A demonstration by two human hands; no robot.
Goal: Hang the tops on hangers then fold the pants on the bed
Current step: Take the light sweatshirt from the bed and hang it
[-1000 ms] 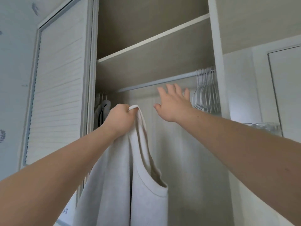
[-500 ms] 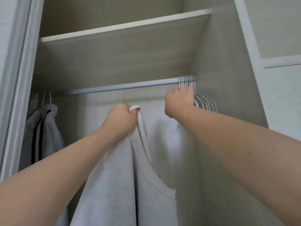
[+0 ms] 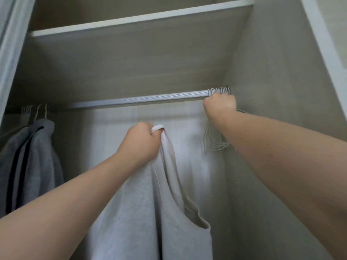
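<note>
Beige wood-grain wardrobe interior (image 3: 272, 91) fills the view, with a broad shelf (image 3: 131, 59) overhead. A pale grey sleeveless cotton top (image 3: 142, 212) hangs at the centre, below the ribbed silver metal rail (image 3: 140, 99). A grey jacket with dark stripes (image 3: 32, 156) hangs at the rail's left end. White wire hangers (image 3: 214, 141) bunch at its right end. The left hand (image 3: 140, 145) is fisted around the top's shoulder strap. The right hand (image 3: 219, 106), well apart from it, is curled around the hanger necks just under the rail.

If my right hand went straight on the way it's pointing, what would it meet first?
Probably the hooks of the white hangers on the rail: your right hand is curled just under them, with the rail itself right behind.
</note>
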